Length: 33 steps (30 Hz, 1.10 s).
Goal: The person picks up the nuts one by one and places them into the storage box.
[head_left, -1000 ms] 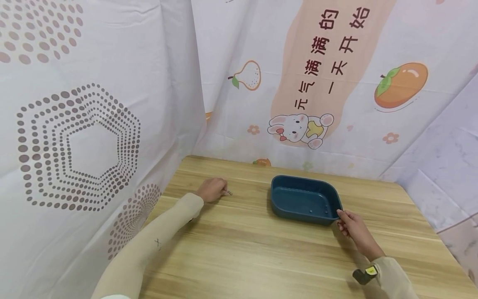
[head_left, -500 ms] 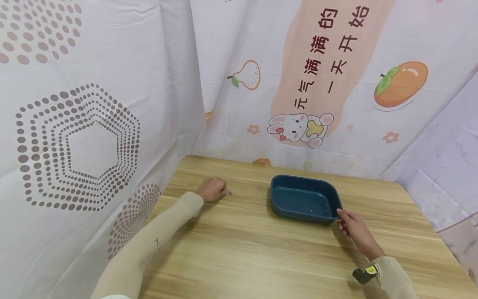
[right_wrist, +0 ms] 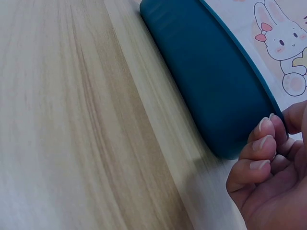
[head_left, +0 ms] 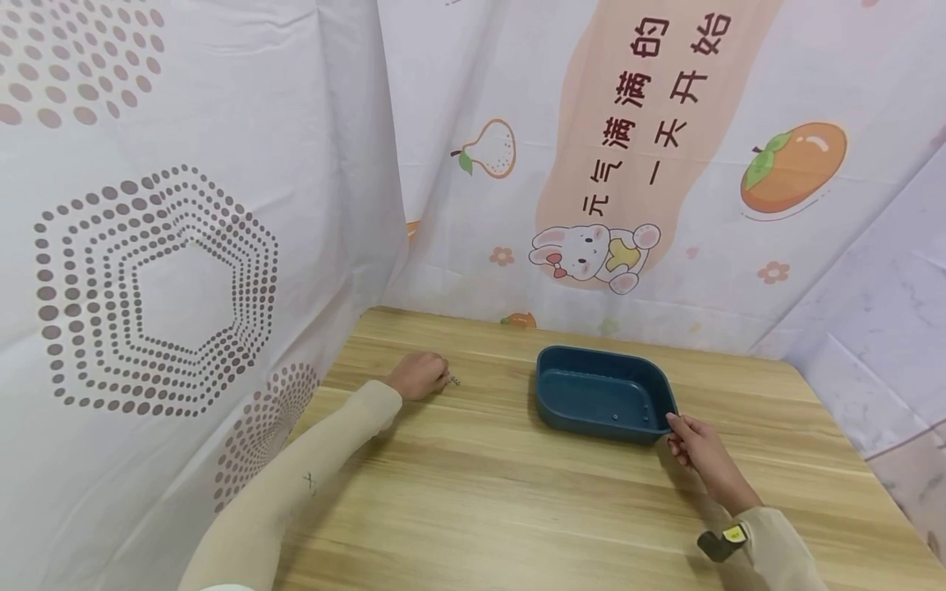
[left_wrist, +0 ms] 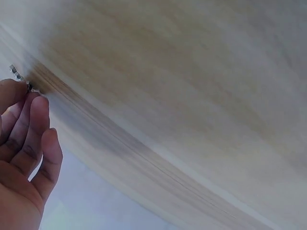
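Observation:
At the table's left side, my left hand [head_left: 420,376] is low over the wood with thumb and fingers drawn together. In the left wrist view, its thumb and fingertips pinch at a cluster of tiny silvery metal nuts [left_wrist: 18,75], some sticking out past the fingertips. My right hand [head_left: 702,455] grips the near right corner of a dark blue plastic box [head_left: 591,427], thumb over the rim and fingers bent below it outside. Inside the box, a few small nuts [head_left: 615,417] lie on the bottom near the right end.
The wood-grain table [head_left: 502,509] carries the box right of centre. A printed curtain [head_left: 458,271] hangs along the table's back edge, and a dotted white curtain [head_left: 310,205] closes off the left side.
The tiny nuts at my left fingertips have shifted slightly in their arrangement. My right hand and the box have stayed in place.

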Tool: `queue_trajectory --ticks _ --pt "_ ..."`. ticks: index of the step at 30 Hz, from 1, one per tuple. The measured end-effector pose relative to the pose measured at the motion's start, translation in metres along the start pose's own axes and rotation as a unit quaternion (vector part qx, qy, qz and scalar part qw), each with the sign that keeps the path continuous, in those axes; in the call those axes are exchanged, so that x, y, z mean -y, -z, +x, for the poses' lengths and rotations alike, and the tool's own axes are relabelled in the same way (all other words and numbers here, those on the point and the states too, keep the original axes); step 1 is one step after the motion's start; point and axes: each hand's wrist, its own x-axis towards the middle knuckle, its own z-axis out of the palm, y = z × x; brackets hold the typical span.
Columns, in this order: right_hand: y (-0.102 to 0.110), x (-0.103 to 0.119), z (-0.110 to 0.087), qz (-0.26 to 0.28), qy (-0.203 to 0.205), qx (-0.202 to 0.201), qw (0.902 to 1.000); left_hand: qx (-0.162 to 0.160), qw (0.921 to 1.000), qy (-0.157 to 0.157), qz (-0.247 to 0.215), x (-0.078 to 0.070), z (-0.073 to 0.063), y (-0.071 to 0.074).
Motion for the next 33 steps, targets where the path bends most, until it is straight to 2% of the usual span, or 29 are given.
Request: queue_trajectory --ticks 7,17,21,26,33 --pt "0.0000 0.0020 -0.0012 -0.003 -0.005 0.005 1.0000 0.007 0.9997 0.022 0.003 -0.0006 -0.0004 -0.0018" --pt "0.0007 -0.0011 0.0008 -0.002 -0.003 0.003 1.0000 -0.010 0.9999 0.001 0.010 0.0026 -0.0046 -0.0020" --pt "0.0004 -0.0018 0.0005 -0.003 -0.002 0.001 1.0000 -0.015 0.9999 0.006 0.004 0.0035 -0.0067 -0.0013" --pt "0.0000 -0.0001 -0.0003 -0.002 -0.006 0.005 1.0000 -0.006 0.9997 0.023 -0.009 0.0035 -0.0076 -0.0003" --pt "0.0000 0.0005 0.0020 -0.003 -0.016 0.007 0.9998 -0.020 0.9997 0.016 -0.003 0.0047 -0.0051 -0.0006"
